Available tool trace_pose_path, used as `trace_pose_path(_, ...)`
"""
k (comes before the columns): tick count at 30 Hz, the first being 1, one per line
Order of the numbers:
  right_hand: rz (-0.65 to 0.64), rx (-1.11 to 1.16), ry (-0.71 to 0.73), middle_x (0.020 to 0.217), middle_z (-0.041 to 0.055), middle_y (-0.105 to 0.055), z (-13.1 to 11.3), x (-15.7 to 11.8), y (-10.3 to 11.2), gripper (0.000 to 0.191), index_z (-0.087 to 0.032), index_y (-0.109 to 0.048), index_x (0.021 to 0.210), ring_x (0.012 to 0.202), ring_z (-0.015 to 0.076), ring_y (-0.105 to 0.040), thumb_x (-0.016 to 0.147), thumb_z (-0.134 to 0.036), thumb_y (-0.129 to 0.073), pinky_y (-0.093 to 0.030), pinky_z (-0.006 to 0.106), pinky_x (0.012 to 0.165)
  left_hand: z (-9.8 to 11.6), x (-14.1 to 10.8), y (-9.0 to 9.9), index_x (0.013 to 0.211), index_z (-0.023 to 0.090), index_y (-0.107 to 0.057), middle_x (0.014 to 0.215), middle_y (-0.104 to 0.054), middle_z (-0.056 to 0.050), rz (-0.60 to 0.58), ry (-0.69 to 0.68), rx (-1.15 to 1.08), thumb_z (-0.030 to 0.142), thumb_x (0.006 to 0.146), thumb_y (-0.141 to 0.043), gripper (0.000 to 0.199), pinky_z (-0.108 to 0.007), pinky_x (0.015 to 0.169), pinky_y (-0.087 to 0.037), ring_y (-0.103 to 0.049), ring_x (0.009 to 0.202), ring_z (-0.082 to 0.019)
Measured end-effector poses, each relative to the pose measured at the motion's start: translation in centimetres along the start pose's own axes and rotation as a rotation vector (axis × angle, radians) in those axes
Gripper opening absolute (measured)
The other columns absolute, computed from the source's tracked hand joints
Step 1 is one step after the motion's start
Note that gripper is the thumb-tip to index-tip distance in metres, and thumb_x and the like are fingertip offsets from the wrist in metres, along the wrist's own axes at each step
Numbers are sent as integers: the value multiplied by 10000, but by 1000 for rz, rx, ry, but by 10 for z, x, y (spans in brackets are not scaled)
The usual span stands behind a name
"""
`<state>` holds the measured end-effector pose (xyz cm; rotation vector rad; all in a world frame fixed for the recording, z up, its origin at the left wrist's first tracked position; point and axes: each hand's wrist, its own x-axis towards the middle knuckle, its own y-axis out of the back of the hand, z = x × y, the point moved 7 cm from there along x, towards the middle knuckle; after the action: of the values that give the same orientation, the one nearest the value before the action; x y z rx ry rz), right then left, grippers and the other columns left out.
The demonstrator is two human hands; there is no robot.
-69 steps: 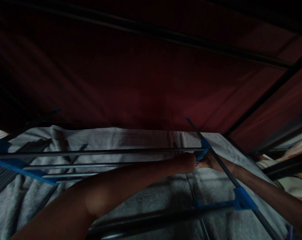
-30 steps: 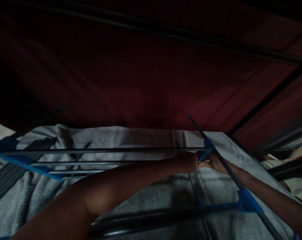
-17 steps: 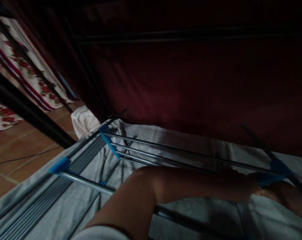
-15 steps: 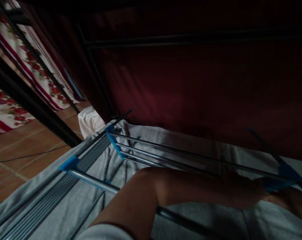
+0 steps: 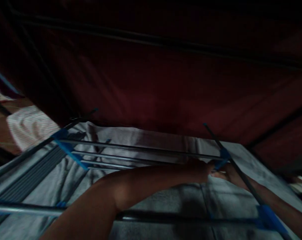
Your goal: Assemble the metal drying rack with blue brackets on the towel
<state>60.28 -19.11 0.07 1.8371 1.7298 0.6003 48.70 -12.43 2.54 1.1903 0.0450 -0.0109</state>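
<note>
A metal clothes drying rack (image 5: 151,218) with blue plastic joints lies over a grey blanket (image 5: 163,200). My left arm reaches across the rack from the lower left. At its end my left hand (image 5: 203,165) closes on the rack by the far-right blue bracket (image 5: 220,160); its fingers are mostly in shadow. From the right, under the side bar, comes my right hand (image 5: 229,171), closed at the same bracket. Both hands are close together there, and the bracket partly covers their fingers.
Behind the rack hangs a dark red cloth (image 5: 151,93) with a dark bar (image 5: 141,38) across it. On the left are a pale striped cloth (image 5: 32,125) and part of the tiled floor (image 5: 2,131). More rack rods (image 5: 31,181) run along the left.
The view has swung to the right, so the rack's right side and my right forearm now show more. Both hands stay at the same blue bracket.
</note>
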Motion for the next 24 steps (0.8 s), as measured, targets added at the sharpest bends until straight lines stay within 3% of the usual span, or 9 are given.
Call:
trace_pose_path(3, -34, 41, -73, 965, 81, -713, 2, 3, 1, 354, -224, -740, 923, 988, 302, -678, 815, -559, -694, -542, 448, 965, -3, 3, 2, 1498, 258, -320, 1023, -706, -116, 4, 12, 5, 335, 942, -455, 578, -309, 652, -457, -680, 860, -252)
trace_pose_path(7, -49, 26, -69, 994, 61, -715, 1, 6, 0, 417, -230, -713, 1027, 936, 268, -688, 819, -590, -675, -560, 410, 917, -5, 6, 1, 1458, 241, -383, 1048, -714, -126, -15, 7, -32, 360, 945, -447, 531, -320, 664, -471, -690, 906, -272)
trace_pose_path(15, 69, -81, -51, 940, 64, -720, 18, 6, 5, 460, -209, -710, 1019, 895, 254, -694, 810, -618, -685, -560, 349, 838, -8, 9, 1, 1270, 207, -563, 1052, -718, -129, -46, 19, -13, 347, 948, -433, 375, -331, 721, -504, -693, 910, -258)
trace_pose_path(24, 165, -112, -46, 857, 68, -720, 17, 9, 5, 506, -212, -716, 930, 838, 267, -675, 804, -695, -637, -561, 388, 789, -15, 12, 5, 1168, 213, -628, 1172, -699, -86, -73, -16, -177, 312, 968, -386, 329, -286, 753, -486, -673, 966, -211)
